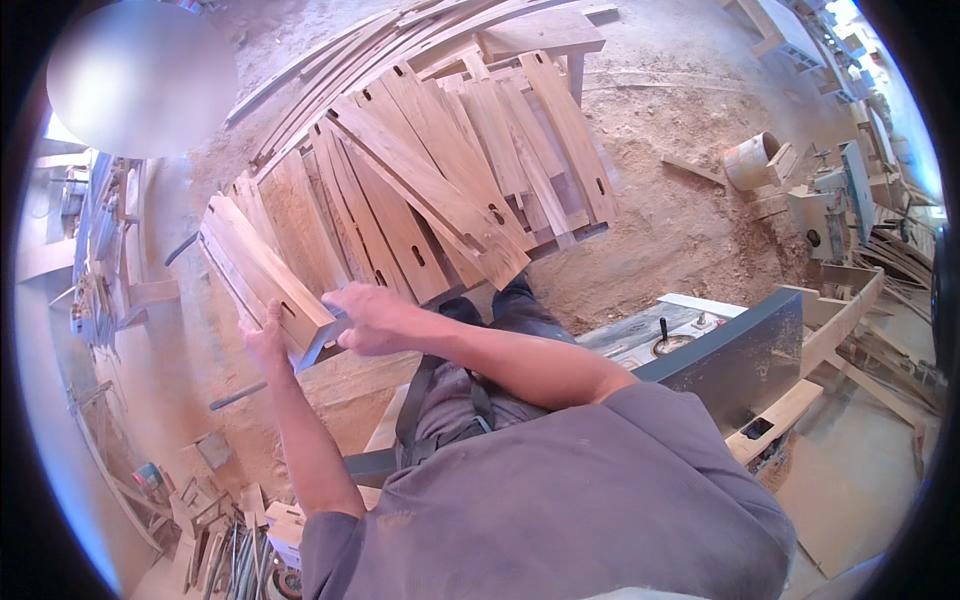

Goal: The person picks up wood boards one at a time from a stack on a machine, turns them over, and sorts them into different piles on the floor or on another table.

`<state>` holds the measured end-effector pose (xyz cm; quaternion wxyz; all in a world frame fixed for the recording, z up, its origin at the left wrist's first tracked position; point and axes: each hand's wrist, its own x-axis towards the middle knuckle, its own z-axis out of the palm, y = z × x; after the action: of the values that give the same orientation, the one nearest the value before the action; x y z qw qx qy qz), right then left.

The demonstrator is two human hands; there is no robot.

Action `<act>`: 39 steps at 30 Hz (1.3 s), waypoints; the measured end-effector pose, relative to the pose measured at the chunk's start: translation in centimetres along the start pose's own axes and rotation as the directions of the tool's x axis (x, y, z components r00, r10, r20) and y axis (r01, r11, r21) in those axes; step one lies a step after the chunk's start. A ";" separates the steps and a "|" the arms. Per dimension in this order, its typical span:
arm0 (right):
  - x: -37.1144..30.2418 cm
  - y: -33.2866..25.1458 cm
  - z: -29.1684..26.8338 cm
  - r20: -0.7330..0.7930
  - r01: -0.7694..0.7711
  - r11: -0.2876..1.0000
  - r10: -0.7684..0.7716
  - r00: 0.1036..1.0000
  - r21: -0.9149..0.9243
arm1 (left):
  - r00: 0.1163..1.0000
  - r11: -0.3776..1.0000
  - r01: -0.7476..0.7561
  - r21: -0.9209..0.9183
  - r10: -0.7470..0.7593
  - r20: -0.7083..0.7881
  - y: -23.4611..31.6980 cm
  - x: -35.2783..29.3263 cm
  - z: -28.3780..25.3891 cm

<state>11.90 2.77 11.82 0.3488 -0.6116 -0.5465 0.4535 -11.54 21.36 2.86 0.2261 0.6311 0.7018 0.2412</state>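
At the left end of a stack of slotted wooden boards, my left hand (265, 340) grips the near end of a thick board (262, 265), thumb up along its side. My right hand (372, 320) reaches across to the same end, its fingers curled at the corner; whatever they hold is hidden. A bluish face (318, 347) shows between the two hands, and I cannot tell whether it is the board's end or a separate piece. Beside them lie more boards (385, 220) with dark slots near their ends, and one board (430, 195) rests slantwise across the others.
Long planks (350, 50) lie beyond the stack. A dark bar (238, 396) sticks out below the left end. To my right stands a machine with a handwheel (672, 345) and a dark panel (730, 345). A bucket (750, 162) lies on the dusty floor; offcuts (205, 530) pile up at lower left.
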 end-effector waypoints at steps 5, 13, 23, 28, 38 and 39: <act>-2.4 1.4 -1.4 -0.101 0.069 0.998 -0.070 0.992 -0.014 | 0.998 0.997 -0.065 0.050 0.064 0.023 0.4 -3.2 -1.8; -5.1 2.7 -2.7 -0.149 -0.084 0.972 0.119 0.982 0.221 | 0.995 0.979 0.099 0.178 -0.098 -0.016 5.8 -6.9 -1.2; -1.9 2.2 0.3 0.082 -0.213 0.964 0.202 0.976 0.162 | 1.000 0.994 0.017 -0.106 -0.017 0.005 2.3 -9.6 -2.4; -0.8 1.4 1.4 0.134 -0.232 0.969 0.219 0.967 0.091 | 1.000 0.921 0.019 -0.389 -0.013 0.017 -0.1 -8.8 -2.3; -1.8 1.4 -3.1 -0.221 -0.130 0.955 0.192 0.956 0.268 | 0.982 0.866 0.138 -0.480 -0.056 0.182 -0.9 -9.9 -4.4; -2.4 1.8 -4.2 -0.284 -0.116 0.952 0.199 0.938 0.284 | 0.983 0.864 0.125 -0.488 -0.041 0.180 -0.6 -10.0 -4.5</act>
<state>16.53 0.37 12.01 0.4703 -0.6653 -0.3691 0.4472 -13.86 11.14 6.14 0.4478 0.5385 0.6216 0.3509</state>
